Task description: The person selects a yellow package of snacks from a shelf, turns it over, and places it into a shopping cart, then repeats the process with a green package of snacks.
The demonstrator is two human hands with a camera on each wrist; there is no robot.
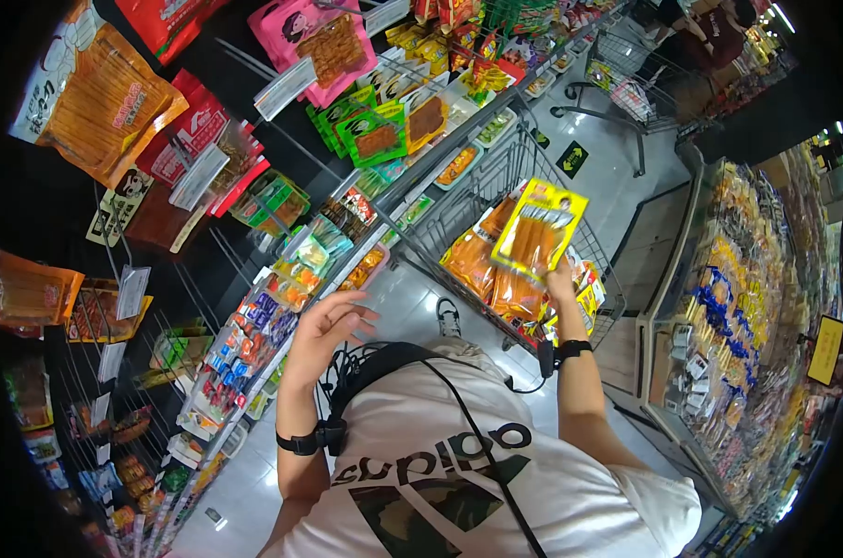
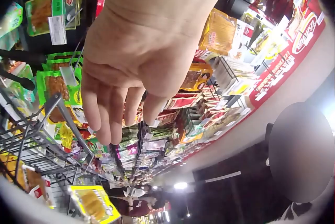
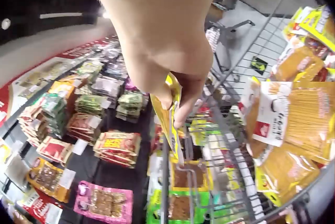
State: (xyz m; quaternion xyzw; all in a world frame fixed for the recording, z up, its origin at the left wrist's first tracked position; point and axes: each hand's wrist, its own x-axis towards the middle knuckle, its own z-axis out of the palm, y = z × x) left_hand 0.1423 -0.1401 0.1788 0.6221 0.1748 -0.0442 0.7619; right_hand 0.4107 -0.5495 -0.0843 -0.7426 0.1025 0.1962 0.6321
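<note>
My right hand [image 1: 561,285] pinches a yellow-edged snack packet [image 1: 539,228] by its edge, with orange-brown strips showing through its clear front. The packet is held up over a wire shopping cart [image 1: 609,312], and in the right wrist view it appears edge-on between thumb and fingers [image 3: 178,113]. Beneath it, the cart holds several packets of orange strips [image 1: 473,265]. My left hand [image 1: 324,337] is raised beside the shelf with nothing in it, its fingers loosely bent; the left wrist view shows the palm and relaxed fingers [image 2: 107,114].
Packaged snacks hang from hooks on the left rack, including a pink packet [image 1: 324,46] and green packets [image 1: 373,133]. To the right stands a display bin [image 1: 719,316] full of wrapped goods. Another cart [image 1: 622,88] and a person [image 1: 715,37] are farther along the aisle.
</note>
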